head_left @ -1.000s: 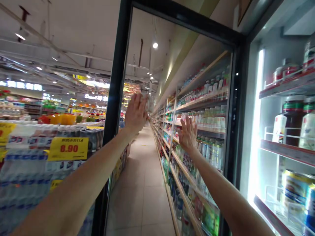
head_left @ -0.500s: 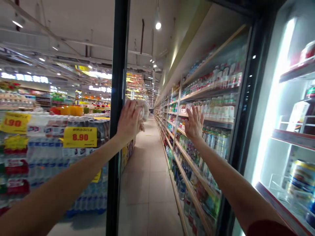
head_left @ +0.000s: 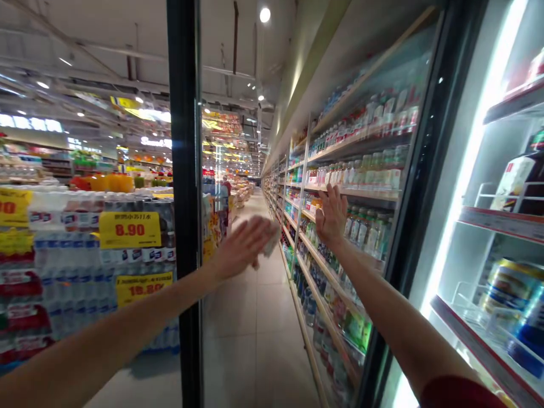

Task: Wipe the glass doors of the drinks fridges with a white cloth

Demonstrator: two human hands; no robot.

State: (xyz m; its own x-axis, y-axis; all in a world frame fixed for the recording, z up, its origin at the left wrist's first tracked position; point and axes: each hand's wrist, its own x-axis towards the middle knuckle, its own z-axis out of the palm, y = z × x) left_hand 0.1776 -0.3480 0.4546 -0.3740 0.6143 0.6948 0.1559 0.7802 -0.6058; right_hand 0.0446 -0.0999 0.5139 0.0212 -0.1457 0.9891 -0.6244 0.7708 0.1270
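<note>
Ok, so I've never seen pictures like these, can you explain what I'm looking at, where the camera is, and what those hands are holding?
There's no machine here: these are a person's own bare arms, seen by one camera worn on the head, so every picture looks forward from the wearer's position. The left hand has what looks like a crumpled pale cloth under its fingers, though it's blurred. The right hand is raised and open, with nothing visible in it. Both are at a black-framed glass door; exact contact is hard to tell. To the right, a lit cooler holds cans and a dark bottle. To the left stand packs of bottled drinks with yellow price signs.
</note>
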